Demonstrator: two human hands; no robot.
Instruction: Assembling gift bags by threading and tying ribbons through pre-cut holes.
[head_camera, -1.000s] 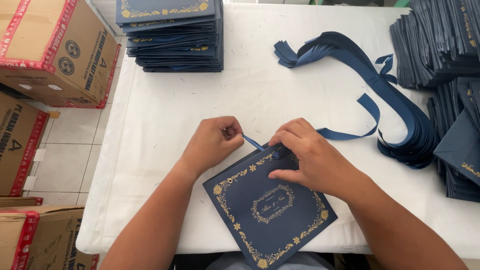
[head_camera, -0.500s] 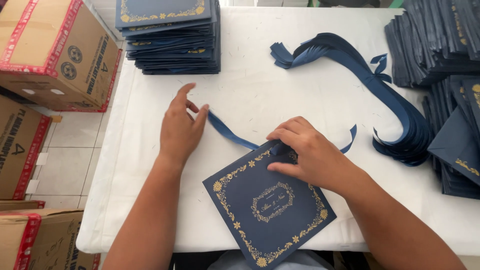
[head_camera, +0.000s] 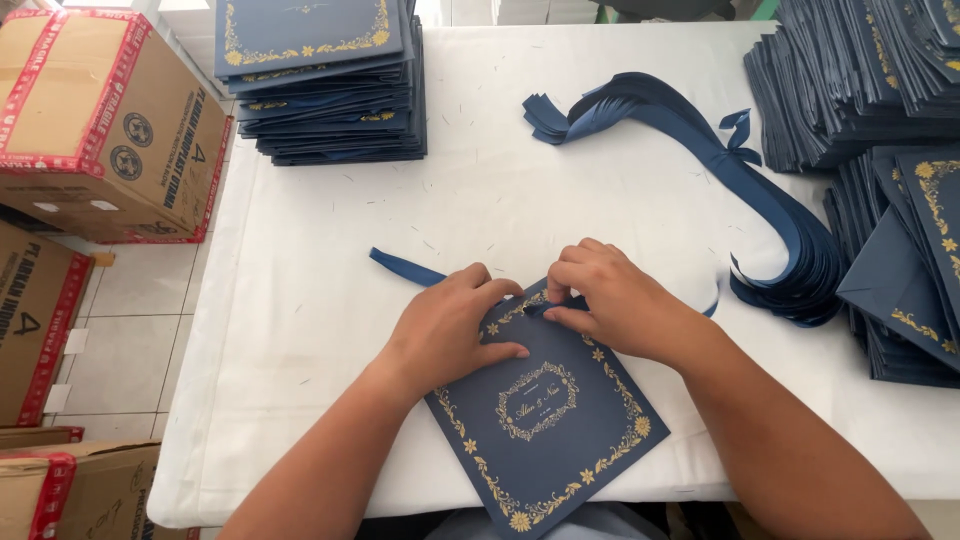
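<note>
The left hand (head_camera: 445, 325) lies spread, pressing the navy gold-bordered square card (head_camera: 548, 410) flat. At its twelve o'clock corner the right hand (head_camera: 610, 300) pinches the navy satin ribbon (head_camera: 405, 267); holding the card still should keep the tie neat.

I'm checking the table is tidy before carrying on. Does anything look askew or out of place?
Mostly tidy. The navy card under both hands lies turned at an angle, one corner past the table edge. The ribbon bundle sprawls in a loose curve.
</note>
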